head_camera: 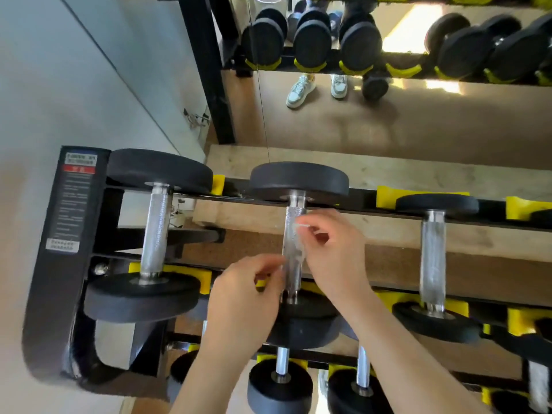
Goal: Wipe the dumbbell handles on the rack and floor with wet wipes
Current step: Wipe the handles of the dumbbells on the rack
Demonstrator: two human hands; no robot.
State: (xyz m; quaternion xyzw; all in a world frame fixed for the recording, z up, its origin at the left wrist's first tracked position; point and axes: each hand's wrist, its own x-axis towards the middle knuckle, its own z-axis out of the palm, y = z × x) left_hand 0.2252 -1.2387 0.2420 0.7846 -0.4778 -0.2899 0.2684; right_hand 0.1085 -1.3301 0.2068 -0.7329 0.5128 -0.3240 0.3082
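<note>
Both my bare forearms reach up from the lower edge, the left forearm [209,377] rising steeply, the right forearm [403,354] slanting in from the lower right. My left hand [245,291] sits lower, back toward me, fingers curled in, thumb and forefinger pinching the lower edge of a thin wet wipe [295,249]. My right hand [334,252] is higher and just beside it, wrist bent, thumb and forefinger nipping the wipe's upper white edge, the other fingers loosely curled behind.
</note>
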